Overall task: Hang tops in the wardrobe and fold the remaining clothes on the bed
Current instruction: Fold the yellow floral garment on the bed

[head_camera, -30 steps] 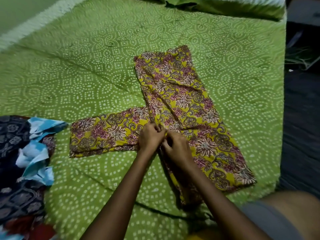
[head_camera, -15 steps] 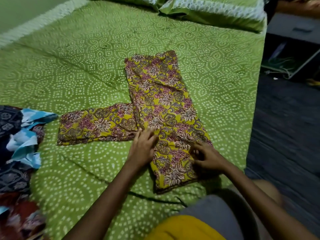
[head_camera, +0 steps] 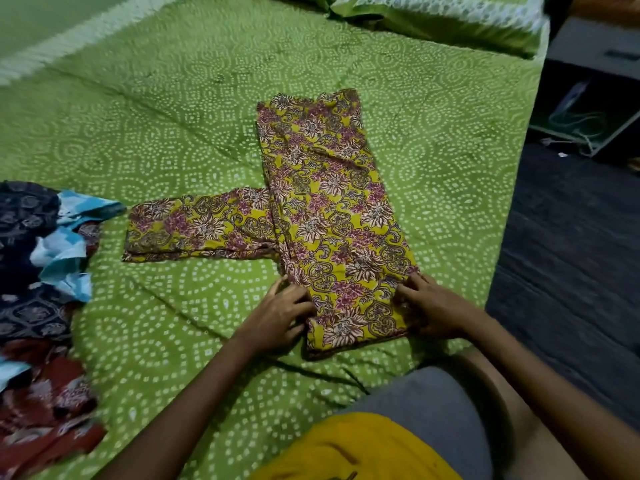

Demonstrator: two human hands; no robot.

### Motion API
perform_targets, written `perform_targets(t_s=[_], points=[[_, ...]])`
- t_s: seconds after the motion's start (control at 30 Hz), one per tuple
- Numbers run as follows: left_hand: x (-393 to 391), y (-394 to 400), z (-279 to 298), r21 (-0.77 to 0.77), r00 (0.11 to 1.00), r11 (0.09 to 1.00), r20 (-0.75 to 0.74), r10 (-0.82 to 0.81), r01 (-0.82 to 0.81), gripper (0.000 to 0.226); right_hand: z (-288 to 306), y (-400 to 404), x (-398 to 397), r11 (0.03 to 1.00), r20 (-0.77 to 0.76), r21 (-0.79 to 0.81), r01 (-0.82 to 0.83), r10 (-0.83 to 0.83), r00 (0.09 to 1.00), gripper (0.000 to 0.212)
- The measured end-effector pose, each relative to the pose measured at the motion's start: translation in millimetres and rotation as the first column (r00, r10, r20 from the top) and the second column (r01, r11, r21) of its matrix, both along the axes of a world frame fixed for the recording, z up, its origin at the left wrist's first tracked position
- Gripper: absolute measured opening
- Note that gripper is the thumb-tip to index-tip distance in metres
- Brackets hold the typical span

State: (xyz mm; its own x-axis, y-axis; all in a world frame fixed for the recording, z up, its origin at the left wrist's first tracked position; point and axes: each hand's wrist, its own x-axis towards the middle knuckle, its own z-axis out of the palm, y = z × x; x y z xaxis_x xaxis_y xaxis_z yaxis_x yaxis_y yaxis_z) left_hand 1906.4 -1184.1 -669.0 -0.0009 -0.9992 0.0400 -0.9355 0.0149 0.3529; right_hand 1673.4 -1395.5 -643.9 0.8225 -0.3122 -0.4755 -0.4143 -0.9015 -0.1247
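Observation:
A yellow garment with a maroon floral print (head_camera: 332, 216) lies flat on the green dotted bedspread (head_camera: 173, 116). Its long folded body runs away from me and one sleeve sticks out to the left. My left hand (head_camera: 280, 313) grips the garment's left edge near its closest end, fingers curled onto the cloth. On the opposite side, my right hand (head_camera: 429, 306) pinches the right edge at the same end, with the thumb on top.
A heap of dark blue, light blue and red clothes (head_camera: 31, 271) sits at the bed's left edge. Green pillows (head_camera: 450, 19) lie at the far end. The bed's right edge drops to a dark floor (head_camera: 571, 254) beside a grey cabinet (head_camera: 595, 46).
My hands were together at the garment's middle, then moved apart and toward me to its near end. The wide lower part now lies folded narrower.

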Motion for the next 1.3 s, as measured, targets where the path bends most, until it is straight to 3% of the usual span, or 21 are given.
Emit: perform_targets(t_s=[0.1, 0.2, 0.27, 0.37, 0.43, 0.47, 0.53, 0.6, 0.7, 0.77, 0.83, 0.9, 1.0, 1.1, 1.13, 1.23, 1.3], points=[[2.8, 5.3, -0.5, -0.081, 0.997, 0.995, -0.045, 0.058, -0.061, 0.022, 4.0, -6.5, -0.4, 0.992, 0.105, 0.124, 0.034, -0.047, 0.993, 0.042], [0.0, 16.5, -3.6, -0.078, 0.994, 0.993, -0.072, 0.082, -0.088, 0.015, 4.1, -5.7, -5.0, 0.990, 0.105, 0.141, 0.002, -0.017, 0.994, 0.028], [-9.4, 21.9, -2.0, 0.009, 0.995, 0.996, -0.055, 0.087, -0.086, 0.011, -0.9, -0.6, -5.6, 0.991, 0.048, 0.132, -0.023, 0.017, 0.999, 0.023], [-14.7, 12.9, 21.2, 0.272, 0.993, 0.956, -0.010, 0.120, -0.112, 0.018, 3.2, -0.1, 7.4, 0.987, -0.113, 0.161, 0.024, -0.006, 0.994, 0.008], [-12.2, -5.3, 38.9, 0.328, 0.941, 0.909, -0.129, 0.313, -0.258, 0.019, 18.7, -2.6, 25.6, 0.971, -0.182, 0.208, 0.117, -0.079, 0.980, 0.013], [-10.7, -15.2, 43.1, 0.299, 0.872, 0.880, -0.217, 0.438, -0.368, 0.018, 26.5, -3.2, 37.1, 0.969, -0.134, 0.207, 0.137, -0.110, 0.985, 0.016], [-1.0, -35.6, 42.1, 0.232, 0.715, 0.782, -0.317, 0.623, -0.578, 0.019, 31.9, 0.0, 60.6, 0.969, 0.101, 0.181, 0.166, -0.187, 0.977, 0.020], [10.8, -51.2, 31.7, 0.251, 0.626, 0.699, -0.317, 0.713, -0.669, 0.020, 28.7, 11.6, 82.9, 0.956, 0.287, 0.215, 0.198, -0.256, 0.923, 0.023], [17.7, -60.4, 18.3, 0.288, 0.531, 0.623, -0.339, 0.776, -0.727, 0.023, 8.6, 26.4, 104.7, 0.944, 0.223, 0.254, 0.210, -0.269, 0.937, 0.028], [11.2, -58.4, 11.7, 0.307, 0.529, 0.589, -0.260, 0.808, -0.748, 0.044, -4.2, 31.7, 110.1, 0.931, 0.223, 0.245, 0.272, -0.327, 0.918, 0.026], [0.8, -52.9, 7.2, 0.333, 0.579, 0.571, -0.085, 0.811, -0.750, 0.063, -14.8, 35.5, 111.4, 0.893, 0.276, 0.256, 0.369, -0.433, 0.858, 0.021], [-4.6, -47.4, 5.5, 0.318, 0.604, 0.577, -0.019, 0.797, -0.752, 0.068, -22.6, 41.7, 112.2, 0.876, 0.296, 0.248, 0.414, -0.475, 0.828, 0.020], [-3.2, -44.3, 7.6, 0.285, 0.604, 0.597, -0.071, 0.794, -0.750, 0.057, -25.6, 49.9, 111.3, 0.874, 0.283, 0.232, 0.427, -0.481, 0.830, 0.028], [0.4, -39.7, 8.0, 0.183, 0.526, 0.594, -0.312, 0.791, -0.784, 0.032, -24.1, 52.2, 109.1, 0.873, 0.283, 0.230, 0.431, -0.484, 0.828, 0.034], [0.6, -36.4, 6.7, 0.164, 0.518, 0.586, -0.325, 0.791, -0.793, 0.030, -23.5, 52.5, 108.0, 0.871, 0.298, 0.236, 0.431, -0.487, 0.821, 0.033], [0.3, -27.6, 1.2, 0.207, 0.521, 0.554, -0.196, 0.831, -0.806, 0.028, -26.6, 50.6, 108.0, 0.879, 0.284, 0.229, 0.418, -0.471, 0.835, 0.032], [-0.5, -32.7, 5.5, 0.095, 0.527, 0.537, -0.114, 0.842, -0.838, 0.030, -22.8, 44.4, 113.4, 0.884, 0.247, 0.233, 0.404, -0.456, 0.855, 0.025]])
